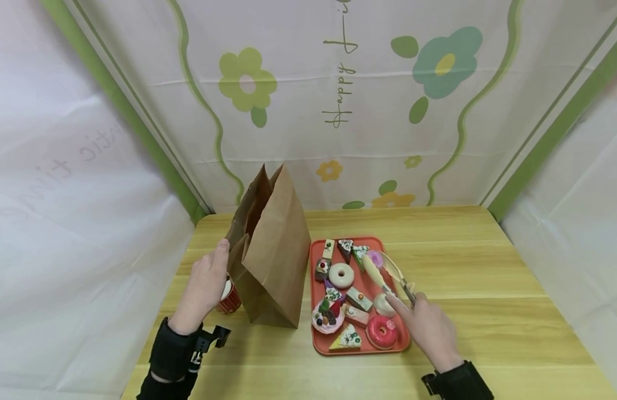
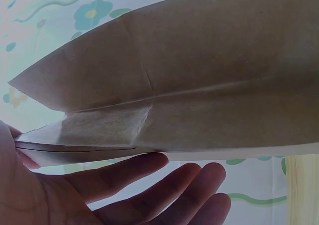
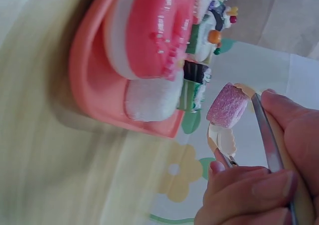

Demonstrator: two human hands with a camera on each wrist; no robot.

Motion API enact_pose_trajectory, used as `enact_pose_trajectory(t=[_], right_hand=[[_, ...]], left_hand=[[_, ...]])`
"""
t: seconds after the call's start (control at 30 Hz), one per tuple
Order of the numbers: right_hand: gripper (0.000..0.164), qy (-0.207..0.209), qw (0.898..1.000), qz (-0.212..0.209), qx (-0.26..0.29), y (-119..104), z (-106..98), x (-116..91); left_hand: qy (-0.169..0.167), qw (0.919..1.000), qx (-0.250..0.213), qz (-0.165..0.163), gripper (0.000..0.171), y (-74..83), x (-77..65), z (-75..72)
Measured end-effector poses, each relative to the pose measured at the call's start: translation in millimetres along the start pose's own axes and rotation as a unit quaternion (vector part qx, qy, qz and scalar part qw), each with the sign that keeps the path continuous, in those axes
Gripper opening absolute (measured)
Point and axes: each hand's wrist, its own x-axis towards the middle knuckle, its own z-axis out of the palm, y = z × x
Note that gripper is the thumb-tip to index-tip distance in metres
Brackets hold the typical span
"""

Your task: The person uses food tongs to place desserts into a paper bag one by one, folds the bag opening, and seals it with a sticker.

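My left hand [image 1: 205, 283] pinches the near-left top edge of a brown paper bag [image 1: 280, 250], the other fingers stretched out beneath it in the left wrist view. The bag stands upright with its mouth apart. My right hand [image 1: 431, 330] grips metal tongs [image 3: 269, 135] with cream-coloured scalloped tips. Between those tips sits a small, sugary-looking purple piece [image 3: 228, 105], raised off the tray in the right wrist view. Below the tongs lies a red tray [image 1: 374, 244] of toy-like sweets, among them a white ring donut [image 1: 341, 275], a pink donut [image 1: 381, 332] and a white round bun [image 1: 385, 304].
A red cup [image 1: 229, 297] stands close to the bag's left side, partly hidden by my left hand. Several cake slices and a fruit-topped tart [image 1: 328, 316] crowd the tray. A printed cloth [image 1: 298, 128] hangs behind the wooden table [image 1: 488, 278].
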Motion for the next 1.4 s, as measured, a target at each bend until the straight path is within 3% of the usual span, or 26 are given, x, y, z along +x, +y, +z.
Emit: enact_pose_trajectory(t=[0.5, 0.7, 1.0, 1.3, 1.4], right_hand=[[0.078, 0.030, 0.999, -0.035, 0.009, -24, -21, 0], [0.076, 0.071, 0.994, -0.086, -0.006, -45, -40, 4], [0.060, 0.143, 0.967, -0.209, -0.008, -105, -82, 5], [0.062, 0.157, 0.936, -0.313, -0.047, -185, -112, 0], [0.062, 0.143, 0.928, -0.340, -0.054, -210, -115, -1]], left_hand=[[0.007, 1.0000, -0.003, -0.002, 0.063, -0.8, -1.1, -1.0], [0.003, 0.9999, -0.004, -0.009, 0.064, -0.8, -1.5, -2.6], [-0.007, 0.9996, -0.009, -0.024, 0.065, 1.2, -2.5, -3.9], [-0.021, 0.9996, 0.000, -0.017, 0.076, 2.2, -2.7, -4.9], [-0.020, 0.9995, -0.003, -0.023, 0.073, 2.2, -3.7, -5.0]])
